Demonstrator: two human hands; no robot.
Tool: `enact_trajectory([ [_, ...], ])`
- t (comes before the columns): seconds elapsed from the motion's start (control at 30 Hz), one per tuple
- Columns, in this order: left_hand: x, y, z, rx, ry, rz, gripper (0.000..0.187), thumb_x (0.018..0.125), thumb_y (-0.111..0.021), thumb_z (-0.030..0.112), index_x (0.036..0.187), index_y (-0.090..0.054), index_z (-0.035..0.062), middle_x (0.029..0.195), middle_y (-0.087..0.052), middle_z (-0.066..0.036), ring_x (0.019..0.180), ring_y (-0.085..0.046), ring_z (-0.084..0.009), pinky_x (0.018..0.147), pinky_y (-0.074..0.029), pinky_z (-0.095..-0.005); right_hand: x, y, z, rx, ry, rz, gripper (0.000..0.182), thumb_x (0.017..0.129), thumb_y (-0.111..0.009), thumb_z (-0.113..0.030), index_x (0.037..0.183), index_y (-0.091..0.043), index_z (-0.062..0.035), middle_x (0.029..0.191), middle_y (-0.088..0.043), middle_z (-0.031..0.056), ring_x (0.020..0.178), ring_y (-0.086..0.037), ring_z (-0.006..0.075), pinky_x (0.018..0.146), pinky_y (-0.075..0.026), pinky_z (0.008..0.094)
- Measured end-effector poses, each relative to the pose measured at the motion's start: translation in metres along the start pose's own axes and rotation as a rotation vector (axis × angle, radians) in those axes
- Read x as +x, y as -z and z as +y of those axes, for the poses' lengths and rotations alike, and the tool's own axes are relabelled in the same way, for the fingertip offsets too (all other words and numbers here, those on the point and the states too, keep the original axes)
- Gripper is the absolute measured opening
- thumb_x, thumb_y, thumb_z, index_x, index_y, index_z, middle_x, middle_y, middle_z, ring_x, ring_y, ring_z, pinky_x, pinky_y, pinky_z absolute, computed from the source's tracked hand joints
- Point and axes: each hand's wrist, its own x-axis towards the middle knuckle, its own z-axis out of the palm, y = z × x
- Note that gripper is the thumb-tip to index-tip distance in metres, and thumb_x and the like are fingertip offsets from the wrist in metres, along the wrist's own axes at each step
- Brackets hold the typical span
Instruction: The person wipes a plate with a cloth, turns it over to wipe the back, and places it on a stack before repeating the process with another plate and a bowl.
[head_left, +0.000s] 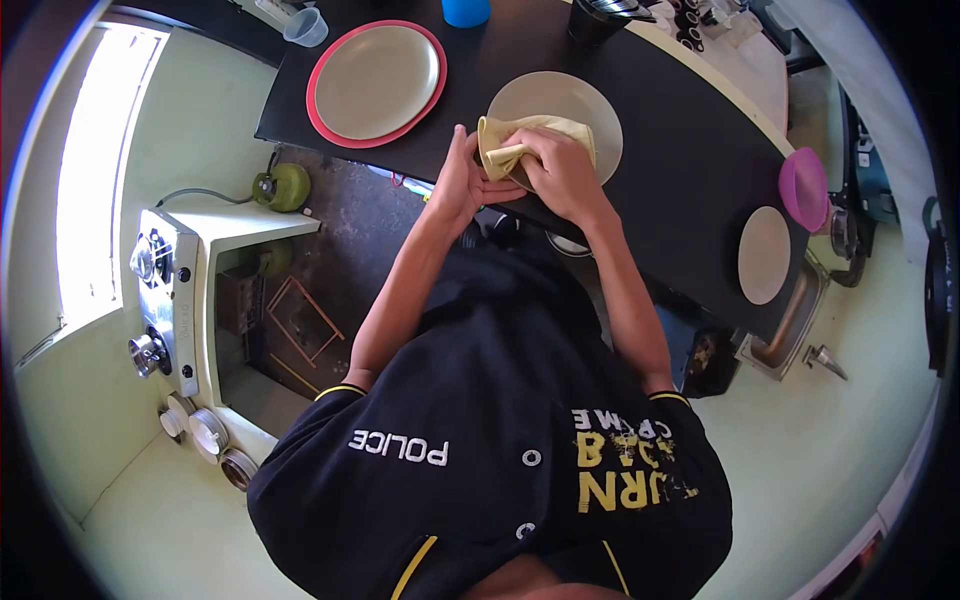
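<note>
A: Principal item and its location?
B: One yellow cloth (495,150), bunched, lying over the near half of a beige plate (550,92), by the near edge of the dark surface (690,150).
A: Hands?
B: Two, bare. Right hand (563,170): fingers closed on the cloth. Left hand (465,185): palm up, thumb and fingers spread, just beside the cloth; whether it touches the plate's rim is hard to tell from this angle.
A: Other stock, left side?
B: One red plate (370,143) with a second beige plate (376,80) set on it.
A: Far side?
B: One blue cup (466,11), cut off by the view; one dark holder (592,27) with cutlery.
A: Right side?
B: One pale plate (764,255), near a pink bowl (803,188).
</note>
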Motion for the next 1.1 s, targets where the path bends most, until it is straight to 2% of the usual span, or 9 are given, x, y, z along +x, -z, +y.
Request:
enact_trajectory([
  [0.2,0.006,0.004,0.0,0.059,0.053,0.0,0.054,0.115,-0.033,0.044,0.152,-0.039,0.0053,0.134,-0.067,-0.021,0.103,-0.077,-0.0305,0.096,-0.064,-0.0494,-0.014,0.012,0.003,0.021,0.013,-0.138,0.017,0.093,-0.061,0.001,0.106,-0.071,-0.0002,0.109,-0.073,0.0149,0.105,-0.07,0.0346,0.095,-0.054,0.0422],
  [0.4,0.014,0.004,0.012,0.227,0.072,0.066,0.042,0.112,-0.048,0.03,0.148,-0.038,0.009,0.118,-0.069,-0.018,0.097,-0.078,-0.0302,0.08,-0.068,-0.0462,-0.025,0.015,0.004,0.022,0.045,-0.168,0.019,0.091,-0.061,0.003,0.107,-0.071,-0.0001,0.11,-0.072,0.0152,0.106,-0.069,0.0354,0.095,-0.053,0.0428],
  [0.6,0.018,-0.004,0.011,0.482,-0.028,0.1,0.037,0.112,-0.049,0.018,0.145,-0.038,0.0065,0.112,-0.07,-0.02,0.087,-0.079,-0.03,0.069,-0.069,-0.0393,-0.044,0.03,0.0,-0.034,0.025,-0.193,0.019,0.091,-0.061,0.002,0.108,-0.07,-0.0001,0.109,-0.073,0.0177,0.105,-0.07,0.0368,0.094,-0.054,0.0427],
  [0.73,0.017,-0.01,0.011,0.513,-0.017,0.081,0.035,0.114,-0.045,0.017,0.146,-0.037,0.005,0.106,-0.072,-0.022,0.083,-0.08,-0.0312,0.068,-0.069,-0.0391,-0.064,0.063,0.005,-0.095,-0.037,-0.245,0.02,0.092,-0.061,0.0,0.109,-0.071,-0.001,0.107,-0.073,0.0189,0.104,-0.07,0.0378,0.091,-0.055,0.0436],
  [0.77,0.016,-0.012,0.012,0.527,-0.015,0.077,0.035,0.114,-0.045,0.017,0.146,-0.036,0.0047,0.105,-0.073,-0.022,0.082,-0.08,-0.0314,0.067,-0.069,-0.0389,-0.069,0.071,0.01,-0.092,-0.025,-0.208,0.018,0.094,-0.061,-0.007,0.108,-0.07,-0.0011,0.099,-0.072,0.0222,0.098,-0.068,0.0414,0.086,-0.053,0.0481],
  [0.9,0.017,-0.014,0.012,0.542,-0.004,0.061,0.037,0.114,-0.044,0.017,0.147,-0.035,0.004,0.101,-0.074,-0.024,0.081,-0.08,-0.0319,0.065,-0.069,-0.0384,-0.064,0.107,0.018,-0.125,-0.177,-0.263,0.02,0.097,-0.06,-0.008,0.113,-0.07,-0.0006,0.098,-0.071,0.0254,0.094,-0.07,0.043,0.082,-0.054,0.0454],
  [1.0,0.018,-0.012,0.013,0.559,-0.006,0.054,0.038,0.113,-0.045,0.018,0.147,-0.033,0.0042,0.101,-0.074,-0.024,0.08,-0.08,-0.0317,0.063,-0.068,-0.0386,-0.043,0.124,0.026,-0.133,-0.115,-0.117,0.019,0.097,-0.059,-0.004,0.113,-0.07,0.0,0.098,-0.07,0.0259,0.094,-0.07,0.0436,0.083,-0.055,0.0429],
  [1.03,0.02,-0.01,0.014,0.574,0.001,0.04,0.039,0.113,-0.046,0.018,0.147,-0.032,0.0041,0.1,-0.074,-0.024,0.079,-0.08,-0.0317,0.062,-0.068,-0.0383,-0.032,0.13,0.022,-0.097,-0.095,-0.067,0.02,0.097,-0.057,0.0,0.114,-0.07,0.0007,0.101,-0.073,0.0223,0.096,-0.072,0.0421,0.084,-0.055,0.0403],
  [1.1,0.023,-0.007,0.017,0.604,0.016,0.015,0.042,0.112,-0.049,0.019,0.146,-0.031,0.0039,0.099,-0.074,-0.024,0.077,-0.08,-0.0317,0.059,-0.068,-0.0378,-0.013,0.128,0.019,-0.029,-0.005,0.054,0.021,0.096,-0.057,0.002,0.113,-0.07,-0.0006,0.107,-0.075,0.0185,0.104,-0.072,0.0392,0.091,-0.055,0.0405],
])
